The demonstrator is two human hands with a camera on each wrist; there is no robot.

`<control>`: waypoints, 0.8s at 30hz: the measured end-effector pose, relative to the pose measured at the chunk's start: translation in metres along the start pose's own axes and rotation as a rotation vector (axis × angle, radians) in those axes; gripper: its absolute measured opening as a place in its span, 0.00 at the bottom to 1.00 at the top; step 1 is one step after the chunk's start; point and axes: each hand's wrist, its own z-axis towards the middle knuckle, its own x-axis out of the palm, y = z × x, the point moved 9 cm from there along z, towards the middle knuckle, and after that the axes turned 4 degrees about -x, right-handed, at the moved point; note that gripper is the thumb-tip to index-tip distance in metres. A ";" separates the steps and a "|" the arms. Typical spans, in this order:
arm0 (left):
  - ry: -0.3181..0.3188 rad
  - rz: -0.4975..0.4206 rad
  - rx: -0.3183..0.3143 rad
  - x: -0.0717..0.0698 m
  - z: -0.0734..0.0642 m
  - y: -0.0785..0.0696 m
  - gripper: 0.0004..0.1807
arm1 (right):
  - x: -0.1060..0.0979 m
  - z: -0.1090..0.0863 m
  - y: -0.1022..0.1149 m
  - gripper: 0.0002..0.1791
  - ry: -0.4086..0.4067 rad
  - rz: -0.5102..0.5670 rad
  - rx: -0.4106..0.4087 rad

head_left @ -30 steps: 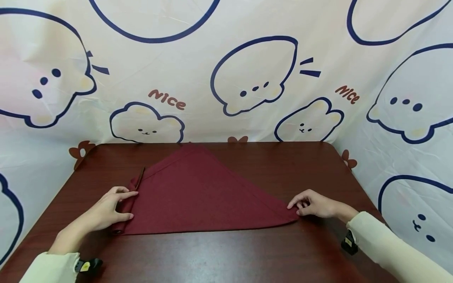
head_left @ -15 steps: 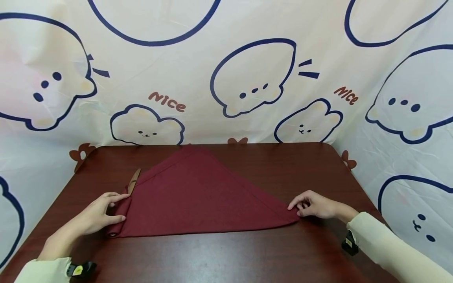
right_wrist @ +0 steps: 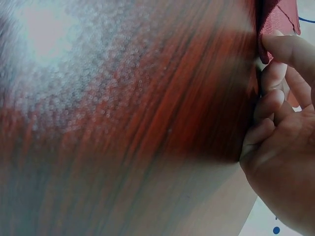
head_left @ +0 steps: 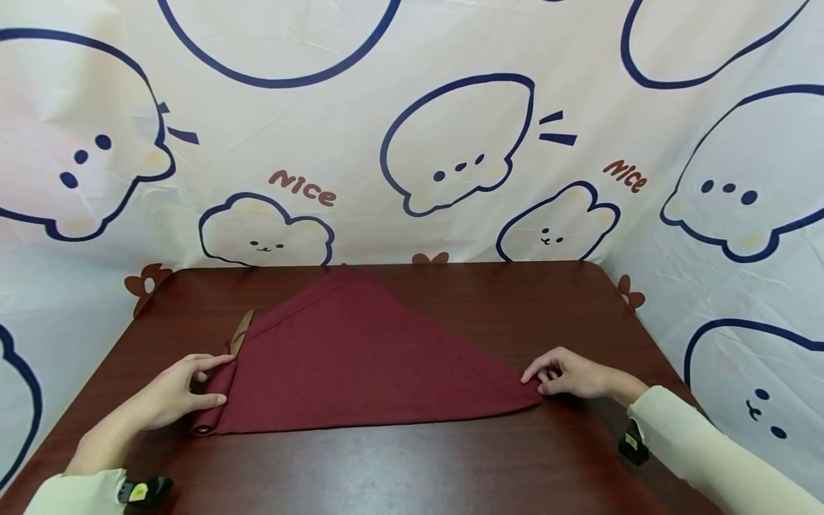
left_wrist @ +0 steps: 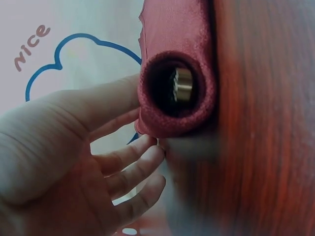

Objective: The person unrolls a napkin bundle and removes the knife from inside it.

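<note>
A dark red cloth napkin (head_left: 360,357), folded to a triangle, lies spread on the table with its peak at the far side. Its left end is wound into a roll (head_left: 212,411), which my left hand (head_left: 161,393) grips between thumb and fingers. From the roll's far end sticks the flat gold-brown blade of a table knife (head_left: 242,332). The left wrist view looks into the roll's hollow near end, where a gold metal piece (left_wrist: 183,86) shows. My right hand (head_left: 573,375) pinches the napkin's right corner (right_wrist: 278,17) between thumb and forefinger.
The brown wooden table (head_left: 399,472) reflects light in front of the napkin. A white curtain (head_left: 360,143) with blue cartoon outlines hangs behind the table and along both sides.
My left hand and the roll have shifted a little left and nearer to me. The knife blade has turned from edge-on to flat side showing. My right hand keeps its place on the corner.
</note>
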 end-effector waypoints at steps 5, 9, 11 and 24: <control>-0.002 0.002 0.004 0.001 0.000 0.001 0.38 | -0.001 0.001 -0.001 0.12 -0.001 0.001 0.001; -0.014 0.010 0.019 0.001 0.000 -0.001 0.37 | -0.001 0.000 -0.002 0.12 -0.001 0.001 -0.004; -0.030 0.013 0.021 -0.001 0.000 -0.003 0.37 | 0.000 0.000 -0.003 0.12 -0.001 0.001 -0.002; -0.116 -0.002 0.024 -0.007 -0.002 -0.020 0.31 | 0.000 0.000 -0.004 0.12 -0.002 0.002 0.027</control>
